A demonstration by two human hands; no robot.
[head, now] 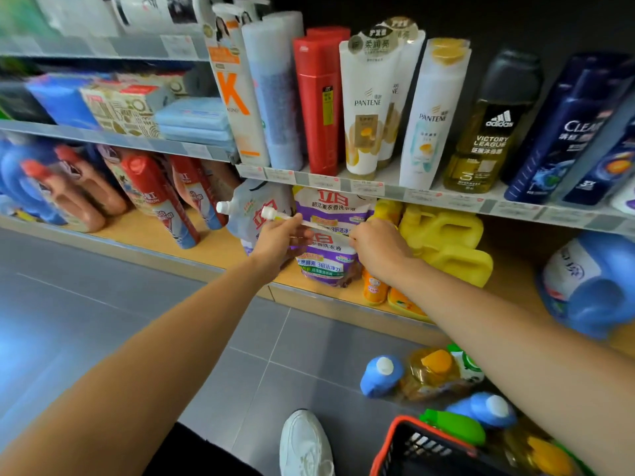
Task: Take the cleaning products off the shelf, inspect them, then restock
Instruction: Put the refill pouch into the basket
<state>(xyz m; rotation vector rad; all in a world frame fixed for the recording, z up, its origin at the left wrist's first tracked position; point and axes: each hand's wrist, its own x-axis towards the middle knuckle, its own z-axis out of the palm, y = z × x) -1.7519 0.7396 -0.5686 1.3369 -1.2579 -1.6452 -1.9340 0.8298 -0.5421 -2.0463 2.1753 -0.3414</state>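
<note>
A purple and white detergent pouch [326,262] with a white spout cap hangs upright over the front of the bottom wooden shelf [220,249]. My left hand [278,238] pinches its top edge near the cap. My right hand [378,245] grips the top edge at the other corner. Behind it stand another purple pouch [330,204] and a clear pouch [251,211] with a white cap. Yellow jugs [446,238] sit just to the right of my right hand.
Red and orange bottles [158,197] fill the shelf's left part, and a blue jug [591,286] lies at the right. Shampoo bottles [364,104] line the shelf above. On the grey floor stand blue-capped and yellow bottles [412,376], a red basket [426,448], and my white shoe [305,441].
</note>
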